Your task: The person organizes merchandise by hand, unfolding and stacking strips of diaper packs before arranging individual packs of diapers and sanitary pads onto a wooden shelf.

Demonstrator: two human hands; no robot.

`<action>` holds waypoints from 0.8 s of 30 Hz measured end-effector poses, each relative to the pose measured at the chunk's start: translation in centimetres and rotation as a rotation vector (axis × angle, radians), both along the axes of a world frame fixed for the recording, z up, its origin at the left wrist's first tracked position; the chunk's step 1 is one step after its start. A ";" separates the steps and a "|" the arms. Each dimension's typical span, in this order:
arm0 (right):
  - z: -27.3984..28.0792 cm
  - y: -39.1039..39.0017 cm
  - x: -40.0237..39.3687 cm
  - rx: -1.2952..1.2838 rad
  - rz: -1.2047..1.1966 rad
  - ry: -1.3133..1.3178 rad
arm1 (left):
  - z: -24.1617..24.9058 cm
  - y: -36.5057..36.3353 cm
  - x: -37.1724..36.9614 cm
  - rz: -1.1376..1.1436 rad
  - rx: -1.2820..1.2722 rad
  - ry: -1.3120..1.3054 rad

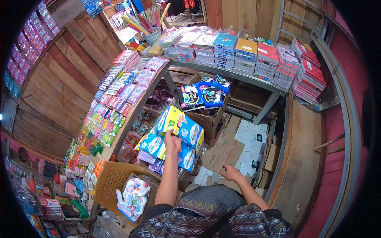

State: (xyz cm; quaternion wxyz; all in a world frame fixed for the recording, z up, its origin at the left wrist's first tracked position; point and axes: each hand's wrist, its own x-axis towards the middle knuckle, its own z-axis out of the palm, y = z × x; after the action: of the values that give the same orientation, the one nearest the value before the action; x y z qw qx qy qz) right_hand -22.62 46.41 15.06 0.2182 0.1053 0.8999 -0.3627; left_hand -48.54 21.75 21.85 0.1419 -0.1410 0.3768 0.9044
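My left hand (172, 142) is at the pile of blue and yellow diaper packs (190, 133), its fingers closed against the upper yellow-and-blue pack (170, 119). Whether it grips that pack or only presses on it is hard to make out. Under the packs, a purple box (158, 166) shows in part. My right hand (232, 173) hangs above the cardboard on the floor, away from the packs, with its fingers partly curled and nothing visible in them. Beyond the pile, dark blue packs (212, 97) fill a cardboard box.
Small colourful goods cover a slanted wooden display (164, 68) on the left. Stacked books (225, 41) line the back table. A brown basket (104, 186) stands beside packed white bottles (133, 198). Flattened cardboard (222, 152) lies on the tiled floor. A wooden bench (303, 158) runs along the right.
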 end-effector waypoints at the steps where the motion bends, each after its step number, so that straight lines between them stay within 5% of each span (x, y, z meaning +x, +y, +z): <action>1: -0.2 -0.1 0.2 0.001 -0.006 0.008 | 1.2 0.3 1.1 -0.025 -0.033 0.068; 6: 0.0 -0.3 0.8 -0.068 -0.114 0.032 | 4.4 1.9 5.1 -0.168 0.106 0.124; 14: 5.1 -1.7 2.0 -0.264 -0.497 0.695 | 13.1 2.4 11.0 -0.566 0.243 0.125; 19: 11.8 -1.3 6.2 -0.693 -0.403 0.370 | 13.5 1.5 10.0 -0.729 0.406 0.043; 24: 14.3 -5.0 12.0 -0.761 -0.598 0.552 | 10.3 1.2 9.6 -0.910 0.485 -0.039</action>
State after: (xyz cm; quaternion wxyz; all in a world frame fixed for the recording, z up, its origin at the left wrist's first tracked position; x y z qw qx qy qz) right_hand -10.57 41.36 29.38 -0.1151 0.1708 0.6601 -0.7224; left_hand -38.96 22.99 32.14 0.5565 0.0575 0.1768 0.8098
